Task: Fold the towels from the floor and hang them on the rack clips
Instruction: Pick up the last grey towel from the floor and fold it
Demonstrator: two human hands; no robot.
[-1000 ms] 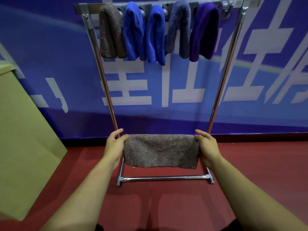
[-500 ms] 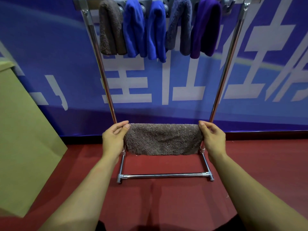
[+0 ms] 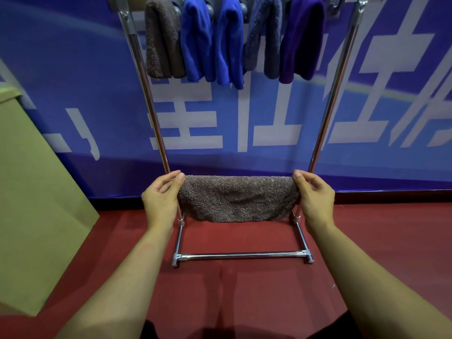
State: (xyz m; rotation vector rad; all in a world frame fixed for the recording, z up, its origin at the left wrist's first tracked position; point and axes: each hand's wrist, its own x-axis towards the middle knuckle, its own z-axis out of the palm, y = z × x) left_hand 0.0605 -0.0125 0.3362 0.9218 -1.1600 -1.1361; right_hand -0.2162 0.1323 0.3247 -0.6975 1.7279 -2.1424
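Observation:
A folded brown fluffy towel point(image 3: 236, 198) hangs stretched in the air between my hands, sagging in the middle. My left hand point(image 3: 161, 199) pinches its left end and my right hand point(image 3: 314, 198) pinches its right end. Behind it stands the chrome rack point(image 3: 156, 123), whose top bar carries several folded towels: a brown one point(image 3: 161, 37), two blue ones point(image 3: 197, 40), a grey one point(image 3: 264, 37) and a purple one point(image 3: 302, 37). A bare clip point(image 3: 333, 1) shows at the bar's right end.
The rack's base bar point(image 3: 241, 256) lies on the red floor point(image 3: 367, 228) below the towel. A blue wall banner point(image 3: 244, 123) with white characters is right behind the rack. A large tan cardboard box point(image 3: 31, 196) stands at the left.
Both hands have lifted the brown towel higher, from near the rack's base toward the banner's lower edge, and it now sags more in the middle.

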